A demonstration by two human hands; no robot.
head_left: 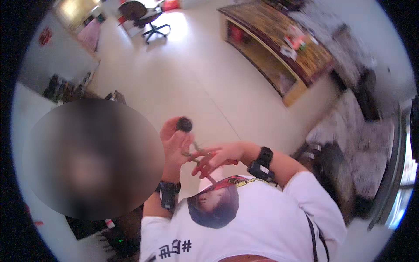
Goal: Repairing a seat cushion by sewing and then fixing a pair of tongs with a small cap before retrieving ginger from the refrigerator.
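Observation:
My left hand is raised in front of my chest, its fingers closed around a dark, round, ball-like object. The object's exact kind cannot be made out. A thin green strand runs from below the left fingers across to my right hand. Those right fingers are partly spread and point left, with the strand passing over and between them. Motion blur hides just how they grip it. Each wrist wears a black band with a small box on it.
At my left a blurred round patch covers someone close by. A wooden table with small items on it stands ahead right, beside a patterned grey sofa. Far ahead is a swivel chair on the pale tiled floor.

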